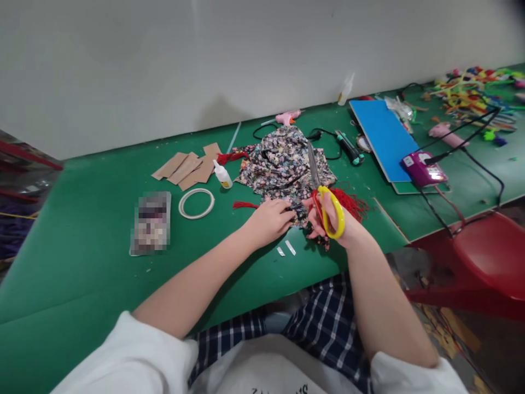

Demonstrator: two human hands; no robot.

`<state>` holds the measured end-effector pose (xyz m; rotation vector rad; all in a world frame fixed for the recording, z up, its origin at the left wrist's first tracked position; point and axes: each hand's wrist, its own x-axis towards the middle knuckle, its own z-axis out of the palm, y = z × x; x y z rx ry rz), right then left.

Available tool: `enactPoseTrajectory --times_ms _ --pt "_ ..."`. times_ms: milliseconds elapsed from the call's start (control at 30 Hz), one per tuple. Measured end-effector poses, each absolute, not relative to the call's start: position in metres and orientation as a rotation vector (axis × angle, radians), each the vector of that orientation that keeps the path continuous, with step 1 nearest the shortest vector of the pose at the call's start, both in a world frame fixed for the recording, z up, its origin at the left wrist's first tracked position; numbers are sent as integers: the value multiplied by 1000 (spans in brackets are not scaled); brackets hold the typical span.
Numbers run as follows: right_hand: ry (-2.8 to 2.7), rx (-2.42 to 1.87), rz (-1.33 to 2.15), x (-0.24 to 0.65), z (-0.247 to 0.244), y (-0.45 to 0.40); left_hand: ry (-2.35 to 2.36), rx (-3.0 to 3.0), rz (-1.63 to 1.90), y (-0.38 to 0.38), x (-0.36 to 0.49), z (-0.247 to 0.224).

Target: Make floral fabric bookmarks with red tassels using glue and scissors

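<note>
A crumpled dark cloth with a small floral print (pixel 287 164) lies in front of me. My left hand (pixel 270 221) rests at its near edge, fingers curled and closed on the fabric. Scissors (pixel 337 213) with yellow and red handles are in my right hand (pixel 320 216), their blades pointing away over the cloth. The right fingertips are near the left ones by a small dark bit that I cannot make out. Red tassel threads (pixel 353 202) spread beside my right hand, and another red tassel (pixel 245 205) sticks out left of the cloth.
Left of the cloth are a glue bottle (pixel 222 175), cardboard pieces (pixel 184 168) and a white ring (pixel 197 204). Behind it lies a pink glue gun (pixel 287 117). A box cutter (pixel 349 148), blue board (pixel 381 139) and purple power box (pixel 424 168) with cables are rightward.
</note>
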<state>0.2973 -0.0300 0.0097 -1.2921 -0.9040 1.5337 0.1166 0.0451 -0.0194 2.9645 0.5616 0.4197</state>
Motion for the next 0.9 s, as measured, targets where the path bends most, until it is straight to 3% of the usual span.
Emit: enactPoseTrajectory --times_ms 267,900 --pt "-589 -1282 2064 299 14 -94 688 2940 682 29 111 -31" --pt "-351 -1513 2056 286 37 -132 646 2939 481 19 120 -31"
